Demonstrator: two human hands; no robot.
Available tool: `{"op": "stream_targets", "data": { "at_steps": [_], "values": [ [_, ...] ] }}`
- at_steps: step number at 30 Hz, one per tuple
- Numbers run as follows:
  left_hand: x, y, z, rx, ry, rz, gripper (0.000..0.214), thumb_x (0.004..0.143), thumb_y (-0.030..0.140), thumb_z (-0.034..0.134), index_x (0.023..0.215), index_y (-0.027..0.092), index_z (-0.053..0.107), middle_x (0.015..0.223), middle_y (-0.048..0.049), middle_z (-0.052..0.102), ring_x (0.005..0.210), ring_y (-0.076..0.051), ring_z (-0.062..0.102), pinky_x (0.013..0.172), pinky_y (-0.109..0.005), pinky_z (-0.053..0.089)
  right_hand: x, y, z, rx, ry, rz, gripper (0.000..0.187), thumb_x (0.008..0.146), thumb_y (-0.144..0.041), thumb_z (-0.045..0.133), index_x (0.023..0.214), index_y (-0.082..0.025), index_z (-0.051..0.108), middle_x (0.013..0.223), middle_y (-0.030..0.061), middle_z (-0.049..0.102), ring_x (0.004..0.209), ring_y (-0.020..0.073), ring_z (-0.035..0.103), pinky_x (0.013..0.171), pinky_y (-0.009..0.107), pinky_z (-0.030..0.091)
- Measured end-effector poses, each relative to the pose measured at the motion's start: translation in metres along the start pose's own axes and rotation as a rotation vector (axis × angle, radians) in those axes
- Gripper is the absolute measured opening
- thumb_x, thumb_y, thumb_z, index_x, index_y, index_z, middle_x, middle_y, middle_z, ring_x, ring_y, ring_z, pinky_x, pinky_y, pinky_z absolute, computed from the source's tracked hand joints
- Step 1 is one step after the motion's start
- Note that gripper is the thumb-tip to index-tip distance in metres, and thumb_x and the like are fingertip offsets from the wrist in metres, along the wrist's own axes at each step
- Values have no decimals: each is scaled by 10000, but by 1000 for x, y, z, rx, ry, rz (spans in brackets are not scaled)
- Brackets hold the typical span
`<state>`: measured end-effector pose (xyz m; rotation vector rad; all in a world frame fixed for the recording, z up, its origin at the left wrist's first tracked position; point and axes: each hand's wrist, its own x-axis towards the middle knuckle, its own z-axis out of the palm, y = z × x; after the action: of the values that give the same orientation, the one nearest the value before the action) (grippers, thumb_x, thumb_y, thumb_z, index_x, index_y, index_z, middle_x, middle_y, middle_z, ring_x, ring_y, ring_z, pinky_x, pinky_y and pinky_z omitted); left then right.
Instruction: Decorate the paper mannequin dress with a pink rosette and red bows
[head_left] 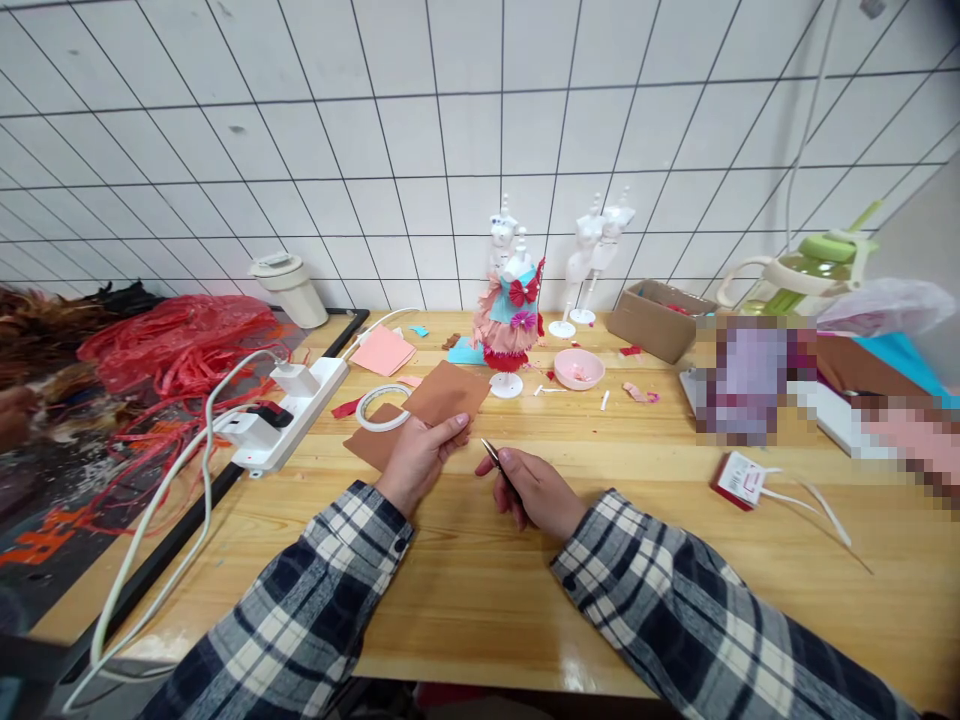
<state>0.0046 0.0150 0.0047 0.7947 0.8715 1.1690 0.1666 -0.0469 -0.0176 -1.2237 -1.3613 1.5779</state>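
Note:
My left hand (421,455) pinches the near edge of a brown paper sheet (435,400) lying on the wooden table (480,600). A roll of white tape (383,407) rests on that sheet's left part. My right hand (536,490) is closed round small scissors (493,456), whose metal tips point toward the sheet, a little apart from it. Behind the sheet stands a small mannequin in a pink, blue and red paper dress (511,312). Both sleeves are plaid.
A white power strip (289,415) with plugs and cables lies at the left. Red plastic strips (176,345), a white cup (289,287), a pink bowl (578,368), two bare white mannequins (596,255), a cardboard box (656,318) and a small red-white pack (740,480) surround the work area.

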Motion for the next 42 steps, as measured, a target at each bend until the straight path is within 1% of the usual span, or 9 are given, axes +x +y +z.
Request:
{"op": "stream_targets", "data": {
  "at_steps": [4,7,10,15,19,23,26,37,42],
  "values": [
    [1,-2,-1,-17,-4,-6,246,598,179,861,791,134,717,747,-7,707,655,-93,622,629,-199,509,-1,-7,-9,-90,92,-122,562,913,-648,339,931,-183,654,565,-41,490,448,98,426,453,232,369],
    [1,-3,-2,-14,-8,-16,247,607,187,858,810,134,727,751,-14,716,661,-97,632,636,-203,508,2,-14,-30,-199,228,-261,475,870,-605,485,910,-185,702,618,-11,534,602,140,501,598,266,414],
    [1,-3,-2,-2,-12,-19,295,596,192,863,857,145,733,769,-12,725,662,-98,638,643,-207,511,7,-16,-48,-340,358,-252,401,813,-555,593,925,-190,714,645,-4,564,628,156,501,624,280,401],
    [1,-3,-2,10,-14,-31,375,576,201,872,921,162,729,784,2,724,661,-90,640,641,-199,515,8,-11,-43,-383,318,-222,532,945,-541,320,900,-191,718,585,-2,523,585,154,495,591,273,389],
    [1,-4,-3,9,-24,-25,336,599,205,862,902,158,726,796,0,721,676,-87,638,649,-196,517,7,-17,-60,-754,468,-135,339,842,-481,557,1033,-242,702,625,-5,589,595,171,532,596,278,383],
    [0,-5,-2,31,-6,-34,360,581,219,870,907,154,731,775,-3,715,660,-93,630,646,-213,514,14,-25,-111,-1144,785,71,459,876,-343,513,1327,-292,582,844,73,713,775,246,639,659,312,411],
    [-1,-5,0,44,-22,-35,389,579,223,870,939,158,737,799,-12,724,662,-102,627,634,-220,508,23,-25,-136,-1290,769,174,444,885,-381,524,1314,-296,599,964,105,736,861,274,662,687,326,429],
    [2,-7,-2,127,-39,-4,200,615,238,851,747,150,729,694,-3,684,610,-109,582,617,-236,478,39,-13,-169,-1335,888,225,424,957,-460,404,1155,-211,684,958,145,728,866,269,665,673,317,412],
    [4,-7,-6,218,-50,26,239,633,281,838,806,152,736,672,-9,676,593,-124,569,607,-255,461,27,-16,-166,-1251,944,229,462,937,-408,454,1353,-233,551,1061,153,720,930,304,674,726,361,453]
  ]
}}
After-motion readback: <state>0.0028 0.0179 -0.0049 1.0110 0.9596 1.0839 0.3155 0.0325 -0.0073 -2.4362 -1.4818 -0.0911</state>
